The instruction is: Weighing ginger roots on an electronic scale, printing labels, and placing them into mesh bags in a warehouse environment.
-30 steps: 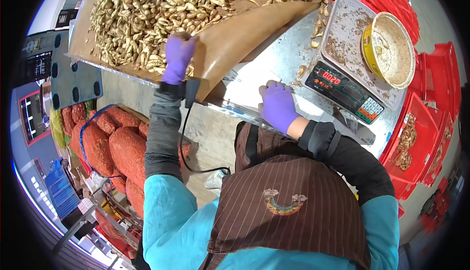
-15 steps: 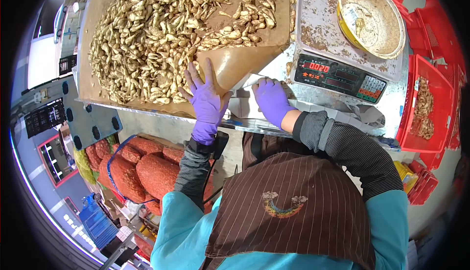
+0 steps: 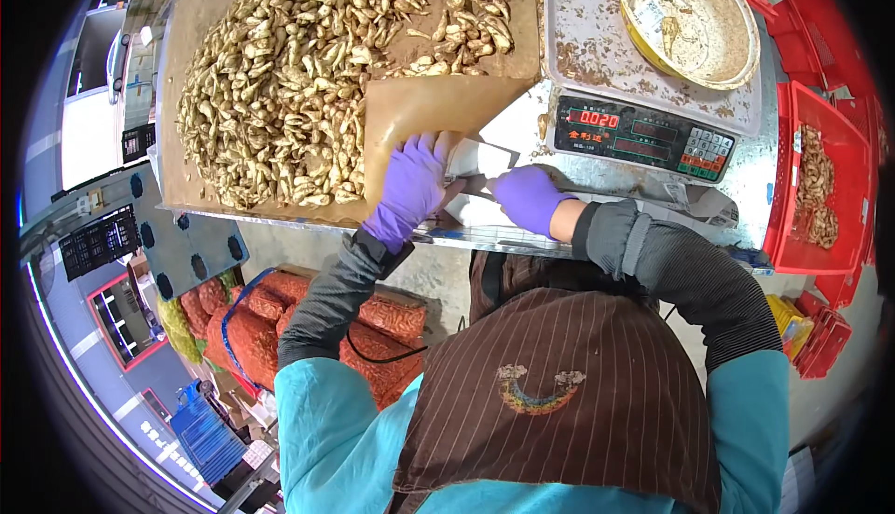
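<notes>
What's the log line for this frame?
left hand: at folded brown sheet, grip unclear | right hand: beside left, grip unclear | scale: display lit, bowl on top | root-like pieces: heaped on sheet

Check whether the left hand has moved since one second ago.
Yes. Judged against the digital scale, the left hand has moved to the right, closer to it.

Left of the scale point(image 3: 643, 104), a narrow strip of desk point(image 3: 522, 118) gives passage, but further left the folded brown sheet point(image 3: 419, 104) and root heap point(image 3: 289, 85) obstruct; a bowl point(image 3: 718, 34) occupies the scale, and at its right stands a red crate point(image 3: 849, 206)
</notes>
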Available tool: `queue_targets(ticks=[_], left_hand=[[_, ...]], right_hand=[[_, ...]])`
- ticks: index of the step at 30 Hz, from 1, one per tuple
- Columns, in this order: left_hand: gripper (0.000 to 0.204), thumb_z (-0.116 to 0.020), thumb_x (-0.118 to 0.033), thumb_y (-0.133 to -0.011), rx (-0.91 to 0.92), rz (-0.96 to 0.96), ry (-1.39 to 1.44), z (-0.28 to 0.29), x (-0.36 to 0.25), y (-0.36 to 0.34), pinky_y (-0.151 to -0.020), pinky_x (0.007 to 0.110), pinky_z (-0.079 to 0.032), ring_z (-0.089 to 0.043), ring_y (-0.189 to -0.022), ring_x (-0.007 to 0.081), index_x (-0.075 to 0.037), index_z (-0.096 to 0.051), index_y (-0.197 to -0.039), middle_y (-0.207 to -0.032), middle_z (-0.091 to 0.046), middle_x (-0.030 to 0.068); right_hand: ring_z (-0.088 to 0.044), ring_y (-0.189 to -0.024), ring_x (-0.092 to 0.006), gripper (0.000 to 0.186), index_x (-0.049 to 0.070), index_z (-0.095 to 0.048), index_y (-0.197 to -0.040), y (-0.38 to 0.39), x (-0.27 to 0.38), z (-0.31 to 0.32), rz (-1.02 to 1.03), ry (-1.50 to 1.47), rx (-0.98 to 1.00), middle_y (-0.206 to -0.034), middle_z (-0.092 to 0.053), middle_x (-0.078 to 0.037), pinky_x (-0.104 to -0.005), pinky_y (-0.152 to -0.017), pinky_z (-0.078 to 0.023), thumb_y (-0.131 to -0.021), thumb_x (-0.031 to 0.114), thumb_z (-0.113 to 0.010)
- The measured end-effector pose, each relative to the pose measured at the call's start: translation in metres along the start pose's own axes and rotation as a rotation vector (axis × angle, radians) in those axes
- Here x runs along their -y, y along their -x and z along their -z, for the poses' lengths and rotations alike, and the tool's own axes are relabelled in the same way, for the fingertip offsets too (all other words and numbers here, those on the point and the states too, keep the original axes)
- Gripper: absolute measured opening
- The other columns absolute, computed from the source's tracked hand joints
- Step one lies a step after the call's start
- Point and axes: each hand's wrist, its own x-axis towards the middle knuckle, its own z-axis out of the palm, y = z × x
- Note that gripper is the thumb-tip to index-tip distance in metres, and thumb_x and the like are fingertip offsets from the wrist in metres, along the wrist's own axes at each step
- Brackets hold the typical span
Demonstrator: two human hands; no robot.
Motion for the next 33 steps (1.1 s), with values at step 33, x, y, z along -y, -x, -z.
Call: queue_targets(ticks=[33], left_hand=[[0.016,-0.064,-0.022,-0.07,0.067,-0.055,0.15,-0.015,-0.006,0.028,-0.088,0.041,-0.034,-0.047,-0.099,0.0264,-0.006,-0.066,-0.073,-0.104,-0.057,0.0047]], right_hand=[[-0.052,-0.092,-0.023,0.04,0.009,-0.053,-0.112,0.358,-0.137,0.106,-0.459,0.861,-0.365,-0.093,-0.052,-0.008,-0.04,-0.095,-0.038,-0.073,0.004,-0.054]])
